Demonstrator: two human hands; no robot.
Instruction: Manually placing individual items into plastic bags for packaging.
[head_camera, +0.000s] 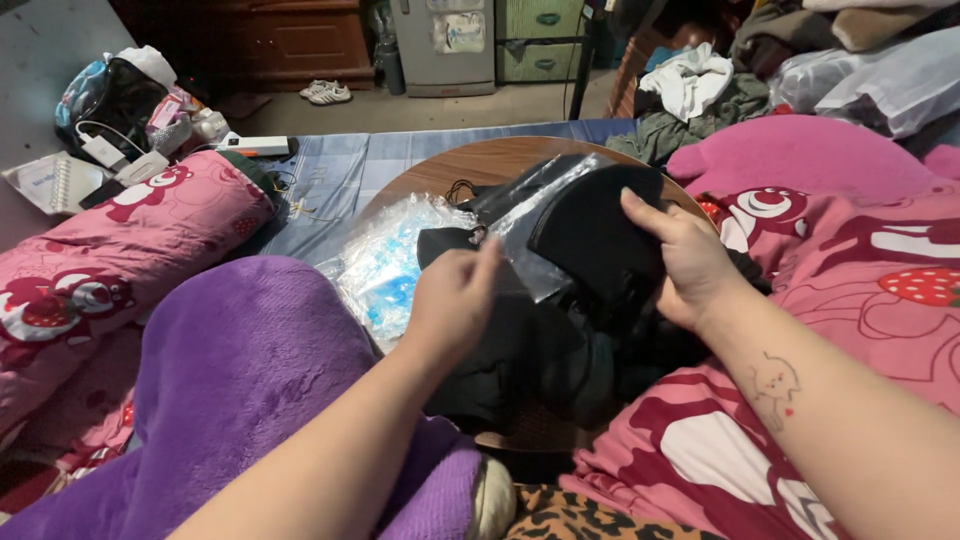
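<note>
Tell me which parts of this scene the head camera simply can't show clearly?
- Left hand: its fingers are motion-blurred, so their grip is unclear.
- Black masks: the right hand covers one edge; the count in the dark pile is unreadable.
- Round wooden table: mostly hidden under clear plastic bags and masks.
- Notebook: cut off by the left frame edge.
</note>
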